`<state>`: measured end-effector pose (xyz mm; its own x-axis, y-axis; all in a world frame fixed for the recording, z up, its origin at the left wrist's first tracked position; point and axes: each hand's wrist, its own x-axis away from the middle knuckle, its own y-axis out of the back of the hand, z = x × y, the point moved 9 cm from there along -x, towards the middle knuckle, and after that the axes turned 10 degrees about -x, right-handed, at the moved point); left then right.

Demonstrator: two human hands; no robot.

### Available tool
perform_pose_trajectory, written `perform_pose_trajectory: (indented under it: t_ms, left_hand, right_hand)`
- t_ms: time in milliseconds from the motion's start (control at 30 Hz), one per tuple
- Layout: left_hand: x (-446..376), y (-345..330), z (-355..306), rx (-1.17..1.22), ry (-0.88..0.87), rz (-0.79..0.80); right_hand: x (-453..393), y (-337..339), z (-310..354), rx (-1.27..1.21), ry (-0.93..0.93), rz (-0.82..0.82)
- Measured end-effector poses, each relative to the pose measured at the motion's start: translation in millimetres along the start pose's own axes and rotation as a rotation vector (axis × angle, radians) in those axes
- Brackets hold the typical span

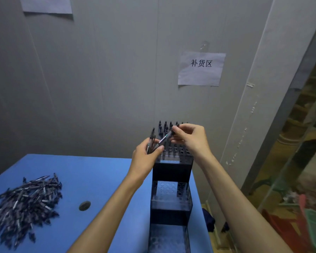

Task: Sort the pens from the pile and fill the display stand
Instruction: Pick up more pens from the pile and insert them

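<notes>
At the left of the blue table (91,172), the pile of pens (25,202) lay loose and unsorted, well apart from the stand. A small round disc (84,205) sat on the tabletop between pile and stand. The left hand (146,154) was clenched around a small bundle of pens (151,143), held upright just beside the top tier, evidently as a ready supply. The right hand (189,137) pinched a single pen (167,136) at its upper end, slanted down towards the bundle and over the open holes, apparently being drawn off for insertion. The display stand (171,198) stood stepped in tiers at the table's right edge; only the rear row of its top tier held pens (168,126). The lower tiers appeared unfilled. The task was judged at an early stage.
</notes>
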<state>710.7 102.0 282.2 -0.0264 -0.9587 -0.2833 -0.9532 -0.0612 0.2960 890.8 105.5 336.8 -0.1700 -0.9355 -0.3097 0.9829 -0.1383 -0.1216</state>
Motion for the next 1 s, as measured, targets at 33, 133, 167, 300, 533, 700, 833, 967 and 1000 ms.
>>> perform_pose_trajectory:
  t_ms: [33, 133, 167, 300, 533, 700, 833, 967, 1000]
  left_hand:
    - [-0.9, 2.2, 1.9, -0.024, 0.013, -0.017]
    - [-5.0, 10.5, 16.7, -0.008, 0.095, -0.049]
    - [-5.6, 13.1, 21.0, 0.005, 0.117, -0.048]
    - [-4.3, 24.4, 23.0, -0.027, 0.097, -0.049]
    - [-2.3, 25.7, 29.3, -0.022, 0.118, -0.02]
    - [4.1, 26.5, 22.1, 0.014, 0.031, -0.003]
    - [3.2, 30.7, 23.6, -0.035, 0.004, -0.025]
    - [-1.6, 29.2, 33.1, -0.013, 0.06, -0.034]
    - [-2.2, 28.5, 34.4, -0.002, 0.072, -0.032]
  right_hand:
    - [-1.7, 3.8, 0.3, -0.012, 0.011, -0.027]
    - [-9.0, 18.4, 6.0, 0.014, 0.058, -0.106]
    - [-11.7, 22.3, 8.5, 0.039, 0.074, -0.122]
    - [-15.3, 29.9, 27.0, 0.23, 0.209, -0.174]
    - [-15.9, 12.0, 47.4, 0.499, 0.389, -0.148]
    - [-14.3, -5.2, 40.1, 0.619, 0.424, -0.075]
    - [-13.9, -5.7, 39.2, 0.618, 0.425, -0.097]
    - [-15.6, -10.5, 17.1, 0.666, 0.312, -0.009]
    - [-13.8, -11.3, 11.0, 0.672, 0.293, 0.002]
